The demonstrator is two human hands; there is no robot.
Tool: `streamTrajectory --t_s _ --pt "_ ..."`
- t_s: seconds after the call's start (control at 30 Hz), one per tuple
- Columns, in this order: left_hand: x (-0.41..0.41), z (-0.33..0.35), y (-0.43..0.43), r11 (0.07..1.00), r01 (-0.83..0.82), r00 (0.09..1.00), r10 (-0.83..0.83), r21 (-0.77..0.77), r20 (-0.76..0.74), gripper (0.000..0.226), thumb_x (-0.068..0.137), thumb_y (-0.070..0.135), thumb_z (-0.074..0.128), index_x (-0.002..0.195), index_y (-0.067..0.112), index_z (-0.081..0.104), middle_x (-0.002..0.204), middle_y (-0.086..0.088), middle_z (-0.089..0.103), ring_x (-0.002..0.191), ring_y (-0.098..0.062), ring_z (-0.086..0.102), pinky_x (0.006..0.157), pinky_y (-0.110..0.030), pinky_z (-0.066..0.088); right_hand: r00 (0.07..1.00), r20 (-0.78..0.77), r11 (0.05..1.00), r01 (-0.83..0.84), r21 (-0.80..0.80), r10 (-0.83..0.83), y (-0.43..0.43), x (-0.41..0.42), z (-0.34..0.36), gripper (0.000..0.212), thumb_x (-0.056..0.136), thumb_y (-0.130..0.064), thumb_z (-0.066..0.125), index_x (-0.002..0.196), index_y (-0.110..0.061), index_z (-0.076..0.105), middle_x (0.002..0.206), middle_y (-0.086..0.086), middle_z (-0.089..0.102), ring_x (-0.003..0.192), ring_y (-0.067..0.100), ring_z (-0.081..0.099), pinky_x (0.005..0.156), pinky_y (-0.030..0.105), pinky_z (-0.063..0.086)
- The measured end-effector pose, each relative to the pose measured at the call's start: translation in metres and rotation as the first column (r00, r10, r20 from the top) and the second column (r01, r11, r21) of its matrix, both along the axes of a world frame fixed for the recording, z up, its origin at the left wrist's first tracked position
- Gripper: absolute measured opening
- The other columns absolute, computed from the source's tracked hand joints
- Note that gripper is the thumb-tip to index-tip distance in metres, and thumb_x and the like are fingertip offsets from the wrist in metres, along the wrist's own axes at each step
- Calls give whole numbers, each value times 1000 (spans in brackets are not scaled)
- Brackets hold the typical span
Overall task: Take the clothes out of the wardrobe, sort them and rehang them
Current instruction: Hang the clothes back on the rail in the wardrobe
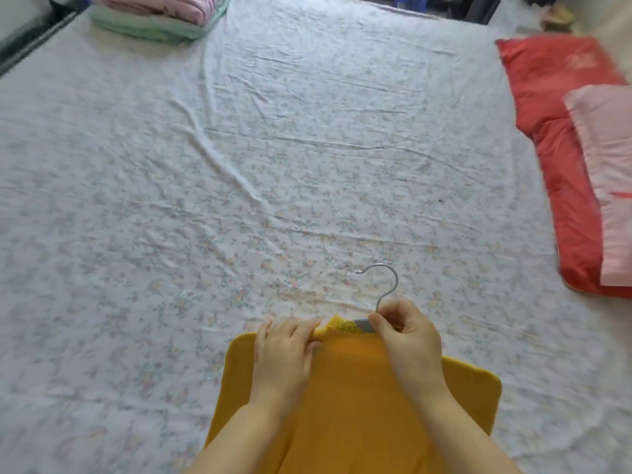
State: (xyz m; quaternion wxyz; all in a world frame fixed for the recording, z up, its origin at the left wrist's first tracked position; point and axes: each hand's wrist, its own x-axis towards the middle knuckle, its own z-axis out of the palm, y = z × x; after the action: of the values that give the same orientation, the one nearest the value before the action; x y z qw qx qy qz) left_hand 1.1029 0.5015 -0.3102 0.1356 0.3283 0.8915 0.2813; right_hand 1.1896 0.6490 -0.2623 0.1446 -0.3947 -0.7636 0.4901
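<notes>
Floral bed sheet [273, 148] is filling the head view, wrinkled, w/ a red pillow [554, 131] and a pink pillow [608, 165] lying along its right edge and a folded pink-and-green stack [154, 15] sitting at the far left corner. At the near edge, centre, a mustard knit [359, 405] is lying flat on the sheet, neck pointing away from you, lower part running out of frame. Your left hand [287, 354] is pinching the neckline, fingers curled over the collar edge. Your right hand [407, 333] is gripping the hanger [362, 325] at the base of its metal hook [386, 285], which is sticking out of the neck opening and curving left. Hanger's arms are hiding inside the knit, so can't tell how they're sitting at the shoulders.

Step in hand, by the look of it: you're working the hanger at the collar, either freeing the knit for sorting or seating it for rehanging; pic isn't settling which. Next move is calling for the left holding the collar open while the right is tilting the hanger, one arm at a time passing the neck w/o stretching the knit.
</notes>
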Motion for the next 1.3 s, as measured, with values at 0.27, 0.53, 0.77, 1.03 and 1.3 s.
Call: streamTrajectory --t_s 0.27,0.53,0.77,1.03,1.3 --pt "20 127 -74 914 -281 960 268 293 84 27 70 28 62 94 35 72 86 17 70 86 -9 64 80 -39 45 978 -81 976 -181 125 192 -52 7 104 14 83 -22 67 74 -31 61 73 -17 63 73 -3 58 59 15 43" --pt "50 229 -178 655 -608 766 633 449 114 48 73 6 74 85 51 63 84 25 67 84 1 64 83 -36 51 760 93 558 -549 623 644 -104 5 182 51 80 -22 72 125 -33 52 108 -14 56 97 6 48 85 28 42" --pt "78 304 -301 439 -706 588 801 555 114 38 81 14 69 88 51 60 77 15 65 74 4 57 66 -6 42 462 195 56 -476 877 865 -203 -41 275 74 62 -27 85 129 -22 53 86 -7 62 73 18 63 64 29 51" --pt "120 371 -475 278 -745 277 956 607 -98 24 82 20 68 103 33 64 76 16 59 74 9 53 62 -3 39 165 127 -55 -386 921 978 -396 -75 347 74 76 -33 73 138 -37 32 89 -9 60 75 9 57 66 19 37" --pt "175 396 -665 199 -778 -87 905 596 -415 30 84 28 63 114 26 63 101 29 51 88 24 42 79 -3 32 -109 105 -134 -310 941 989 -623 -71 389 69 86 -44 57 133 -49 6 107 -14 58 92 6 54 69 16 37"
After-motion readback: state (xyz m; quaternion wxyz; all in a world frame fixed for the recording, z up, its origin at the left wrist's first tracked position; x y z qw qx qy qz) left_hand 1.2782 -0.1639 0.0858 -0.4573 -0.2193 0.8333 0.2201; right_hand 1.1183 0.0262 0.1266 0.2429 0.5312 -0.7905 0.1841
